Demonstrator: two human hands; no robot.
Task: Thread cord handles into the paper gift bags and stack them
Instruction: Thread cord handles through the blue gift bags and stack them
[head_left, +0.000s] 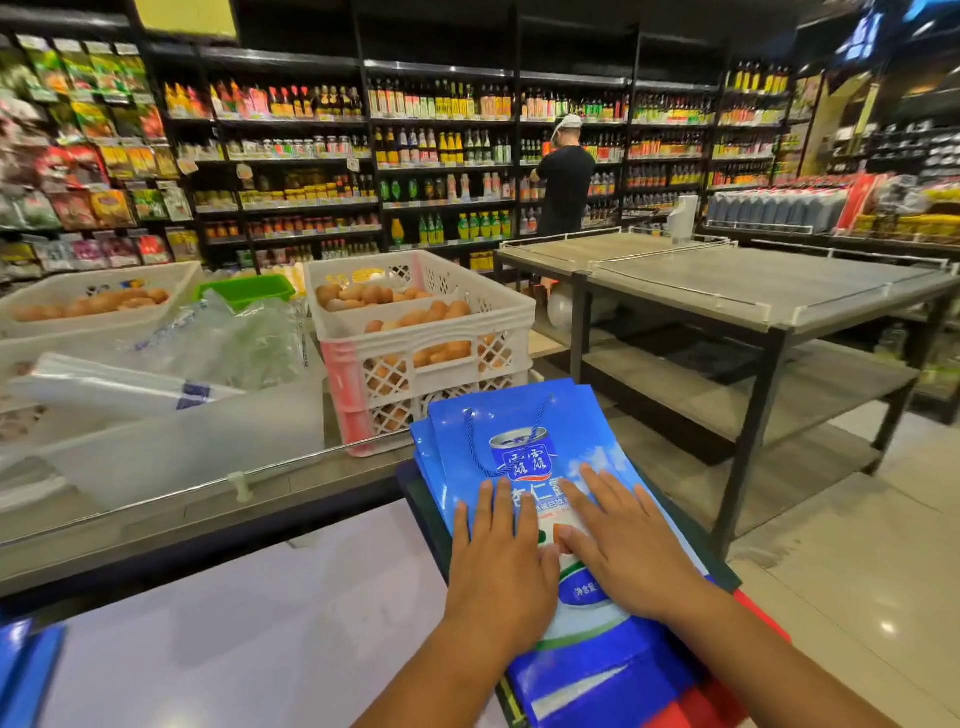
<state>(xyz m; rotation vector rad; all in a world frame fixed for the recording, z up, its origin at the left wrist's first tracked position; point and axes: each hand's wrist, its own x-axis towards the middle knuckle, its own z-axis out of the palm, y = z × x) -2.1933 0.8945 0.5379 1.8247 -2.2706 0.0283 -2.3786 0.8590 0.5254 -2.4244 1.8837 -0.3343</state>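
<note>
In the head view, both hands lie flat on the top blue paper gift bag (524, 447). The left hand (498, 566) presses on the near left part of the bag with its fingers straight and close together. The right hand (623, 540) presses just beside it on the right, fingers straight and a little spread, and its thumb lies near the left hand. Neither hand grips anything.

The top bag lies flat on a stack of blue bags (423, 457), whose edges show at the far left side. A dark blue cord handle (480, 457) is threaded in the far end of the top bag and lies in a loop on the printed face. The stack rests on a dark tray (415, 499) at the right end of a pale surface (260, 613). More blue material (26, 670) shows at the near left corner; it is blurred.

Farther left stand a white crate of eggs (415, 332), another white bin with eggs (93, 296), and clear plastic bags (156, 374). To the right is a grey display table (753, 291). At the far side, a person in a black shirt (563, 182) stands before shelves of bottles (441, 150).
</note>
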